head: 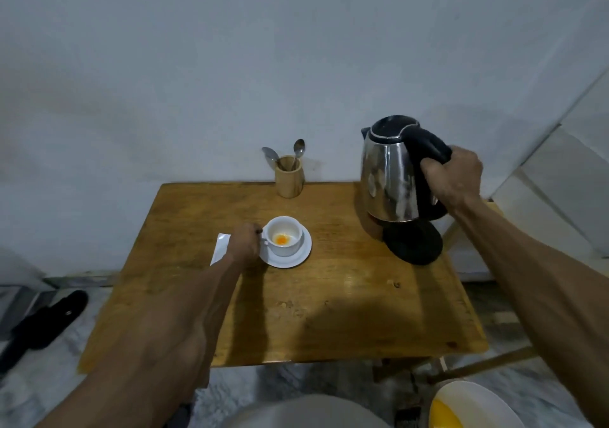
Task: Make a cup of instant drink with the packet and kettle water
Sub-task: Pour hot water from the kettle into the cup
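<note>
A white cup [290, 230] with orange powder in its bottom stands on a white saucer [301, 256] near the middle of the wooden table [329, 312]. My left hand [245, 243] grips the cup's handle. A steel kettle [389, 177] with a black lid and handle hangs just above its black base [415, 244] at the table's right, and my right hand [453, 177] is closed around the handle. A white packet [220, 246] lies flat on the table, partly hidden behind my left hand.
A wooden holder [289, 177] with two spoons stands at the table's back edge against the wall. A black sandal [49, 322] lies on the floor at left. A white bowl [474, 408] with something yellow sits at the bottom right.
</note>
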